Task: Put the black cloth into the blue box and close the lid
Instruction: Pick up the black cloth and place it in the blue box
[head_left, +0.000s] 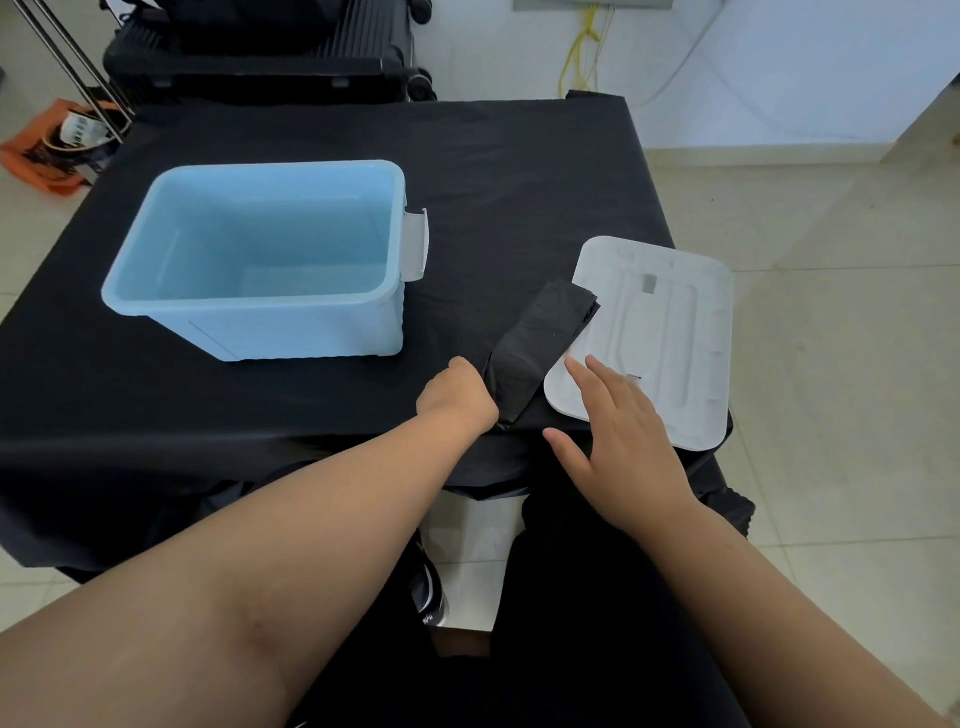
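Right of the blue box (260, 260), between it and the lid (660, 338), lies one black cloth (535, 343), folded into a long narrow bundle. Its far end overlaps the lid's near-left edge, and its near end reaches toward the bench (311, 135) edge closest to the person. The left hand (457, 392) is curled over the cloth's near end, knuckles up, with the fingers closed around the fabric; the fingertips themselves are hidden under the hand. The right hand (618, 421) sits just right of the cloth with its fingers spread and extended, their tips lying over the lid's near-left corner and the thumb splayed out toward the cloth; it grips nothing.

One box stands on the bench, upright and uncovered, with nothing visible inside it. A single pale latch (417, 244) juts from the side of the box that faces the cloth. One lid, whitish and rectangular with rounded corners, lies flat to the right of the box, well apart from it, near the bench's right edge. A black covering drapes the whole bench.

Beyond the box, on the floor, are dark ribbed cases (270, 47), and off to the box's left an orange bag (57, 150).
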